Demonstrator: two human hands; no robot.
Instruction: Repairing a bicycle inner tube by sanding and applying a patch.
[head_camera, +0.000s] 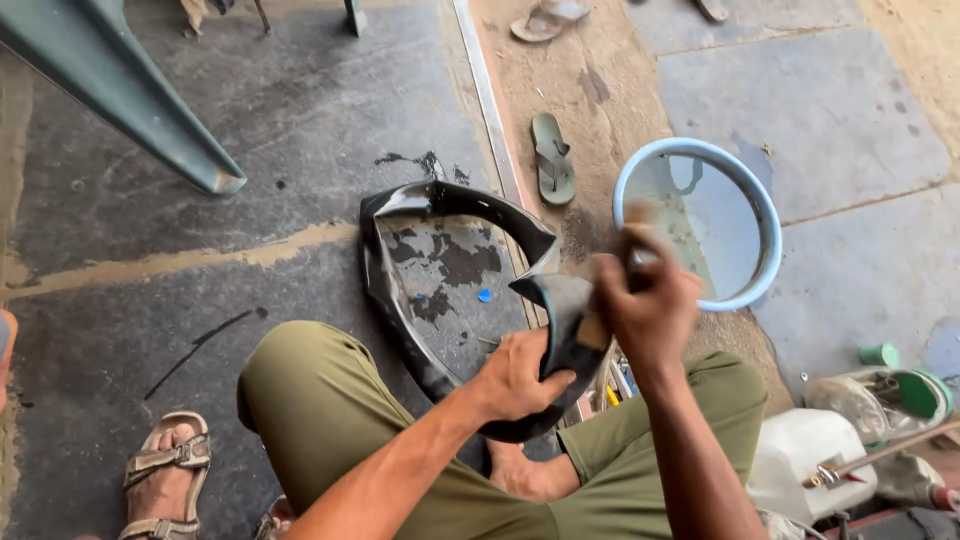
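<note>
The left hand (515, 375) has a closed grip on a folded stretch of black inner tube (440, 290) over the knee; the right hand (648, 300), blurred, clenches a small scuffing block (592, 330) against it. Steady, taut rubber would serve this rubbing best. Just beyond sits a blue water basin (765, 215); a sandal (552, 158) lies nearby.

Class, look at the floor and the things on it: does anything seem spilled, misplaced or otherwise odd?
Dark wet blotches stain the grey stone floor inside the black rubber inner tube, as if spilled. A lone green flip-flop sandal lies apart on the dirt.
</note>
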